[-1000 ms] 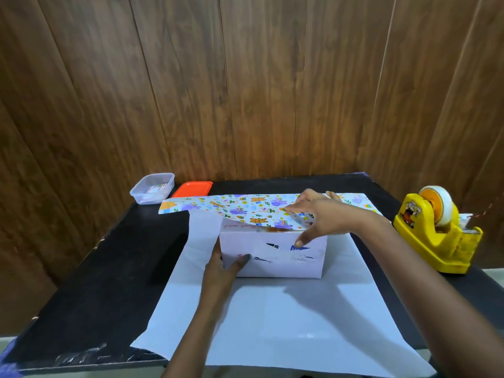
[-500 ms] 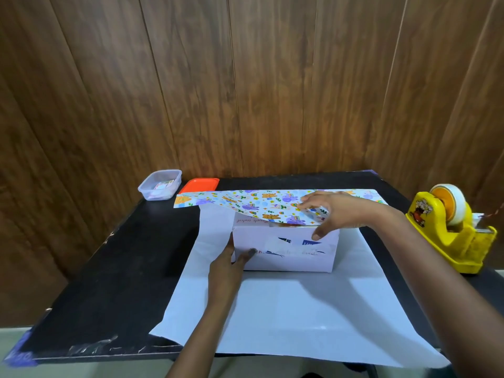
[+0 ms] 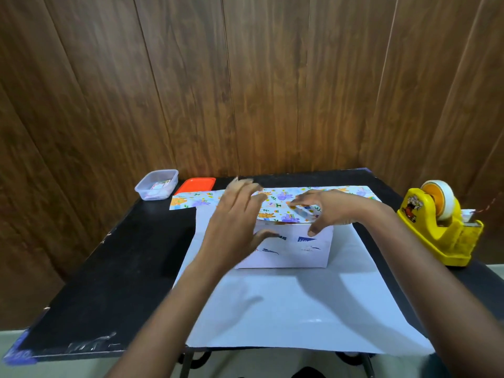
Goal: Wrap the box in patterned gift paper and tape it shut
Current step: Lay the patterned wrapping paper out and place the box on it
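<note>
box [image 3: 300,249] sits mid worktop [image 3: 109,282] on the gift paper [image 3: 286,309], white side up, with the patterned edge folded over its top. my right hand [image 3: 330,211] presses that edge down, fingers straight-ish. left hand [image 3: 234,222] hovers open and blurry over the box's left end.

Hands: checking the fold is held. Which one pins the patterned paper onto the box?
The right hand, pressing the patterned paper onto the box top; the left hand hovers blurred, open.
</note>
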Action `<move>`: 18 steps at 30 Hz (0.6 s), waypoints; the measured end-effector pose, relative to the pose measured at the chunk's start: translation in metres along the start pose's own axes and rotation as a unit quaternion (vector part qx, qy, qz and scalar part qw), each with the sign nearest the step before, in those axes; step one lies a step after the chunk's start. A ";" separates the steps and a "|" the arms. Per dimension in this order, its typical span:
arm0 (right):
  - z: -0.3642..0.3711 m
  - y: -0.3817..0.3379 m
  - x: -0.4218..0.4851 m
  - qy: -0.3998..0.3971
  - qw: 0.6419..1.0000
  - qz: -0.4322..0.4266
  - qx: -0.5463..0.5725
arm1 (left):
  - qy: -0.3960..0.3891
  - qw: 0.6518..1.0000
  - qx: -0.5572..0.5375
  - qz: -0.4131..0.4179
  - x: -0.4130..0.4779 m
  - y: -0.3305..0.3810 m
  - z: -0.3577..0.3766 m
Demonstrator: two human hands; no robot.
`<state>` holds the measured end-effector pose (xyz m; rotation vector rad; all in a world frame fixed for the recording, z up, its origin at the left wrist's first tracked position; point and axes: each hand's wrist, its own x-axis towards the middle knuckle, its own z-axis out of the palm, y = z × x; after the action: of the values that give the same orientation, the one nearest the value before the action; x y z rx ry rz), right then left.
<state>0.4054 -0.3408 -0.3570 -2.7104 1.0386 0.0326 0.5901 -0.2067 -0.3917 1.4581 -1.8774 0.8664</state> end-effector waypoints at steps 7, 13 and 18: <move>0.004 0.003 -0.002 -0.001 0.999 0.016 0.027 | -0.480 0.867 0.059 -0.123 0.024 -0.024 0.014; -0.010 -0.013 0.010 0.030 0.998 0.025 0.048 | -0.477 0.867 0.057 -0.134 0.012 -0.014 0.019; 0.009 -0.038 0.059 0.030 0.999 0.029 0.020 | -0.480 0.862 0.131 -0.096 0.015 -0.012 0.020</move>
<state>0.4752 -0.3507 -0.3642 -2.6610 1.1222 -0.0584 0.5966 -0.2338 -0.3903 2.5152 -2.2464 0.2795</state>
